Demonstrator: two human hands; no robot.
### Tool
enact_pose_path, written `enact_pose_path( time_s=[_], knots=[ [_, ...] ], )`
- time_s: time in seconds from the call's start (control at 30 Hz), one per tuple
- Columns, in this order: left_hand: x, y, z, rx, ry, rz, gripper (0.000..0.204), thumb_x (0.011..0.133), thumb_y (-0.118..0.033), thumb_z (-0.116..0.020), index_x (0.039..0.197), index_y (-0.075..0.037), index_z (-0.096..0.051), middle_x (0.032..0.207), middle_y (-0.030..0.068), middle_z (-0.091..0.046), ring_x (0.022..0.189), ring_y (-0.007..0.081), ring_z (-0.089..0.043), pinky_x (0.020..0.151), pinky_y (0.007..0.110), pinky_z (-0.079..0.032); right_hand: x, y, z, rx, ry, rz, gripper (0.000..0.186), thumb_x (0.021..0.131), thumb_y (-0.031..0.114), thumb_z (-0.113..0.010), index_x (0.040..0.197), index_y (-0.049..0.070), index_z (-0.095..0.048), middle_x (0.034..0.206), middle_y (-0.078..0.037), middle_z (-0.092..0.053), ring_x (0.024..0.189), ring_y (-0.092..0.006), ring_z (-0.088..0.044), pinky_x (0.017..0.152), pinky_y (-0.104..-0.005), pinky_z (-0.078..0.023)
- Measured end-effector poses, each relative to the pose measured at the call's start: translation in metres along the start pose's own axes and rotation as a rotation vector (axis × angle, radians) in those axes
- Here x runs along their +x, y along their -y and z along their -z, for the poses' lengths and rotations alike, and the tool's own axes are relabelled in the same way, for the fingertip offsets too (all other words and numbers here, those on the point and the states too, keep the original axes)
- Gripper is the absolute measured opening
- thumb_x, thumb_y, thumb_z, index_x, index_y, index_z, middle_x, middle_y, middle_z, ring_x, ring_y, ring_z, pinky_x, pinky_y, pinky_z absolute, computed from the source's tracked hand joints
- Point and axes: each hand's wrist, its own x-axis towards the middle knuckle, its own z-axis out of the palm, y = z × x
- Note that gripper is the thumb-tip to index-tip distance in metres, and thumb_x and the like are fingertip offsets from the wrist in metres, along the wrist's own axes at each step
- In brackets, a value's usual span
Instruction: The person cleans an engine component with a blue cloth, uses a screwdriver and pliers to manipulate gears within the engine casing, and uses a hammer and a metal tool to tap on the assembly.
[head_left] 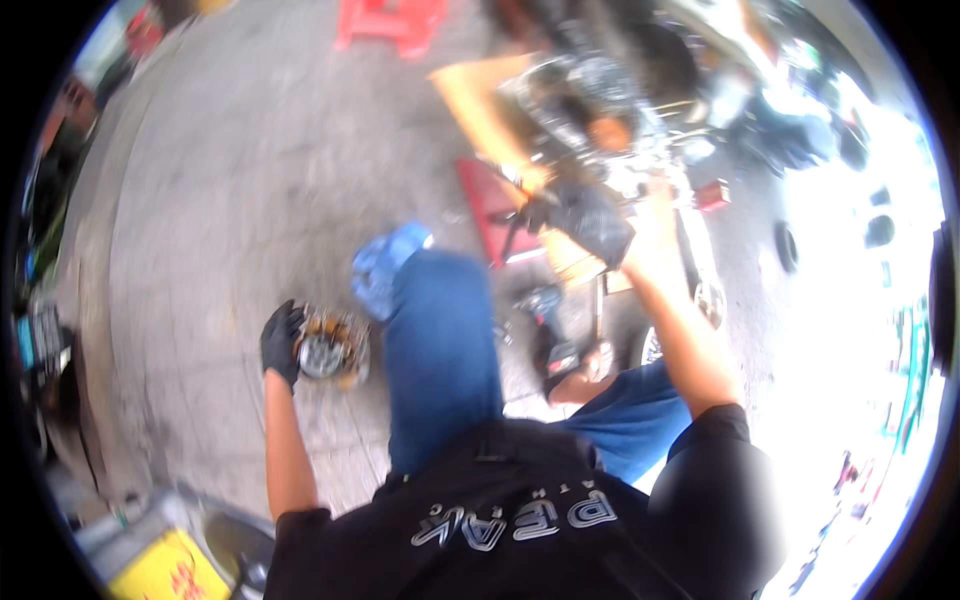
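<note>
The left grip (283,340), in a dark glove, closes on the left side of a metal part (335,350), its fingers curled at the upper edge and its thumb hidden; the part sits low by the paved floor (220,200), directly right of that grip and touching it, a round grey piece showing on its face amid brownish metal; the right grip (590,222), also dark-gloved, reaches well forward and to the right, its fingers bent and blurred; a slim dark tool (508,175) runs up to its fingertips, though I cannot tell whether it is held; under and beside this grip lie a red case (487,205) and a sheet of cardboard (480,85); just beyond it stands a bulky metal assembly (590,95), smeared by motion, with a small red box (712,194) to its right; nearer the body, a cordless drill (545,320) lies between the knees, close to a foot (580,387); a blue cloth or bag (378,275) shows at the left knee, between the metal part and the red case; farther out, a red stool (395,22) stands at the top edge and a yellow panel (165,572) shows at the lower left
</note>
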Motion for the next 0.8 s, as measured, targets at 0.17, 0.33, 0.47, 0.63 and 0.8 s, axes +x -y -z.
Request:
enact_pose_path(
  time_s=[0.17, 0.33, 0.47, 0.63, 0.8],
  knots=[
    [0.013, -0.234, -0.141, 0.04, 0.188, -0.272, 0.044, 0.098, -0.034, -0.053, 0.128, -0.002, -0.058, 0.121, 0.0135, -0.063, 0.113, 0.0215, -0.059, 0.1, 0.033, -0.042, -0.078, -0.088, 0.033, 0.822, -0.237, -0.303, 0.03, 0.092, 0.019, -0.06, 0.109, -0.005, -0.064, 0.096, -0.01, -0.069, 0.087, -0.0138, -0.066, 0.073, -0.0267, -0.054],
    [0.011, -0.333, -0.301, 0.175, 0.482, -0.582, 0.035, 0.094, -0.024, -0.061, 0.121, -0.003, -0.063, 0.114, 0.0044, -0.068, 0.107, 0.0129, -0.061, 0.094, 0.027, -0.044, -0.095, -0.139, 0.028, 0.863, -0.514, -0.071, 0.031, 0.095, 0.022, -0.059, 0.111, -0.004, -0.064, 0.097, -0.009, -0.069, 0.089, -0.0156, -0.066, 0.073, -0.0293, -0.053],
    [-0.003, -0.332, -0.406, 0.449, 0.46, -0.749, 0.04, 0.086, -0.029, -0.07, 0.119, -0.007, -0.065, 0.108, 0.0078, -0.069, 0.097, 0.0161, -0.064, 0.084, 0.031, -0.05, -0.102, -0.139, 0.034, 1.001, -0.658, -0.247, 0.032, 0.095, 0.023, -0.059, 0.109, -0.004, -0.065, 0.098, -0.009, -0.07, 0.087, -0.0147, -0.065, 0.072, -0.0281, -0.051],
    [0.009, -0.313, -0.462, 0.28, 0.544, -0.721, 0.032, 0.087, -0.02, -0.07, 0.115, -0.005, -0.066, 0.099, 0.0077, -0.07, 0.085, 0.0139, -0.065, 0.079, 0.029, -0.051, -0.133, -0.09, 0.085, 0.766, -0.588, -0.444, 0.037, 0.09, 0.033, -0.066, 0.108, 0.0, -0.067, 0.087, -0.005, -0.07, 0.067, -0.009, -0.057, 0.061, -0.0267, -0.048],
    [0.006, -0.34, -0.491, 0.266, 0.589, -0.703, 0.025, 0.087, -0.018, -0.068, 0.109, -0.005, -0.068, 0.093, 0.0064, -0.071, 0.082, 0.0127, -0.065, 0.077, 0.028, -0.051, -0.154, -0.101, 0.078, 0.366, -0.677, -0.422, 0.04, 0.086, 0.033, -0.07, 0.109, 0.001, -0.065, 0.09, -0.01, -0.068, 0.08, -0.0198, -0.064, 0.075, -0.032, -0.049]
  ],
)
